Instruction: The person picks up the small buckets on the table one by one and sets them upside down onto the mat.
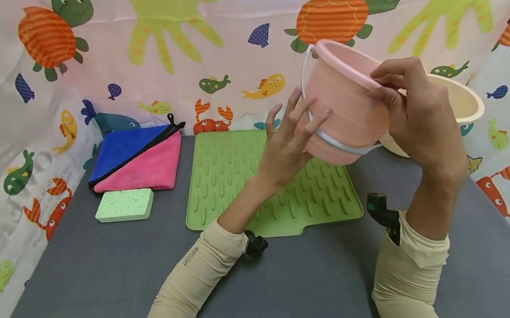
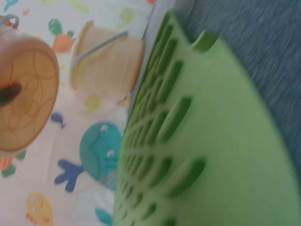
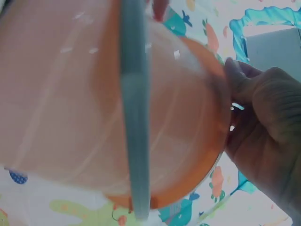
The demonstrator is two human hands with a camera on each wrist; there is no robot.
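Observation:
A pink bucket [image 1: 346,104] is tilted in the air above the green mat [image 1: 225,182]. With thumb and fingers my right hand [image 1: 425,112] pinches its rim; the right wrist view also shows this hand [image 3: 268,108] at the edge of the bucket [image 3: 75,108]. My left hand [image 1: 287,140], its fingers spread, touches the bucket's left side. The pale handle [image 1: 343,146] hangs round the outside of the bucket. In the left wrist view the round base of the bucket [image 2: 28,117] shows, with a dark, blurred tip in front of it.
Behind my right hand stands a cream bucket [image 1: 463,100], partly hidden. To the left of the mat lie a blue and pink zipped pouch [image 1: 144,157] and a pale green sponge [image 1: 124,206] on the grey tabletop [image 1: 295,288]. A sea-animal curtain [image 1: 224,29] surrounds the table.

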